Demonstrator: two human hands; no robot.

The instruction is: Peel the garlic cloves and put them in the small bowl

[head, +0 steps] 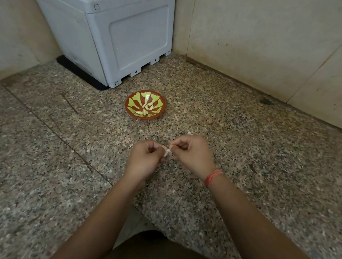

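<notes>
A small red-brown bowl (161,105) with a yellow-green pattern sits on the granite counter, holding several pale peeled garlic cloves (147,107). Nearer to me, my left hand (145,158) and my right hand (192,153) meet above the counter. Between their fingertips they pinch one garlic clove (167,151), whitish with a pink papery skin. Most of the clove is hidden by my fingers. A small white scrap (189,133) shows just beyond my right hand.
A grey plastic appliance (112,30) on a black mat (81,73) stands in the back left corner. Beige tiled walls (273,45) close the counter at the back and right. The speckled granite counter (43,150) has a seam running diagonally on the left.
</notes>
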